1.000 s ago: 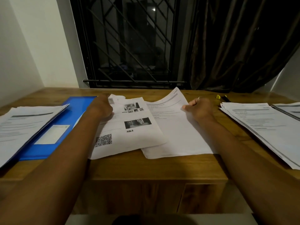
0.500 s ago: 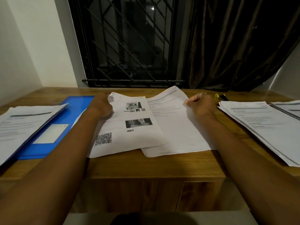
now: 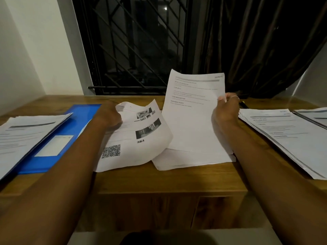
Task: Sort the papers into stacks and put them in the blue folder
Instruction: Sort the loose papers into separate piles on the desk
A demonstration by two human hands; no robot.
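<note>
Here, the right hand (image 3: 226, 110) holds a text sheet (image 3: 191, 112) nearly upright above the tabletop (image 3: 159, 181), its grip pinching the sheet's right edge between thumb and fingers; a ring (image 3: 235, 97) shows on one finger. The sheet's lower edge meets the central pile (image 3: 191, 160) of white papers, which lies flat near the front of the tabletop. The left hand (image 3: 108, 114), fingers curled, has its grip clenched on the upper left part of a picture sheet (image 3: 141, 138) printed with photographs and a QR code; this sheet buckles upward at its far edge and overlaps the left side of the central pile. The blue folder (image 3: 77, 121) lies flat at the left of the tabletop, just beside the left forearm, with a left stack (image 3: 23, 135) of printed papers covering its left side. A right stack (image 3: 283, 135) lies at the right, apart from the central pile. Behind the tabletop stand a window grille (image 3: 134, 50) and a dark curtain (image 3: 256, 41).
</note>
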